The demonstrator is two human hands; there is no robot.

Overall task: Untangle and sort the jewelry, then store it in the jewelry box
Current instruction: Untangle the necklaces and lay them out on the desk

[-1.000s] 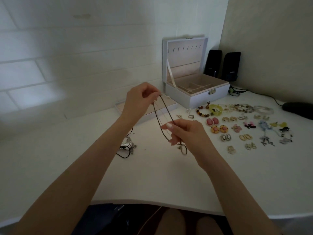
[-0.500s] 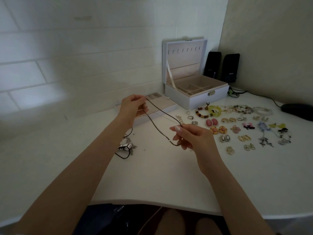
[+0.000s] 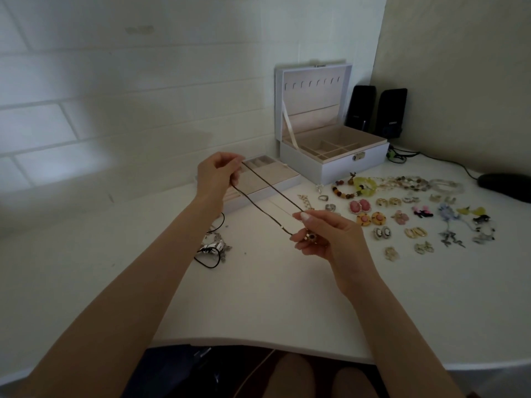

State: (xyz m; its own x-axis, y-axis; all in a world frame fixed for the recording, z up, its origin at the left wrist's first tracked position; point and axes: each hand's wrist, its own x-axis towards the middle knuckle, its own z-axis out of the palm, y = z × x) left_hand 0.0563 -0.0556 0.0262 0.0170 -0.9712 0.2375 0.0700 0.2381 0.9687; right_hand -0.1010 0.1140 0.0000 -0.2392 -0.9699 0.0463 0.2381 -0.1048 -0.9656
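A thin dark cord necklace (image 3: 268, 201) is stretched as a long loop above the white desk. My left hand (image 3: 219, 175) pinches its far end. My right hand (image 3: 324, 234) pinches the near end and holds its small round pendant (image 3: 311, 237) in the fingers. The white jewelry box (image 3: 334, 156) stands open at the back with its lid upright. Its removed tray (image 3: 267, 183) lies on the desk behind the cord. A tangle of silver pieces and black cord (image 3: 212, 249) lies under my left forearm.
Rows of earrings (image 3: 413, 232), rings (image 3: 323, 198) and bead bracelets (image 3: 353, 186) are spread on the desk's right side. Two black speakers (image 3: 376, 110) stand in the corner, a black mouse (image 3: 505, 186) with its cable lies far right. The desk's front edge curves near my knees.
My left hand has come down from its raised position toward the tray, laying the cord loop out flatter. My right hand has turned and now shows the pendant in its fingers.
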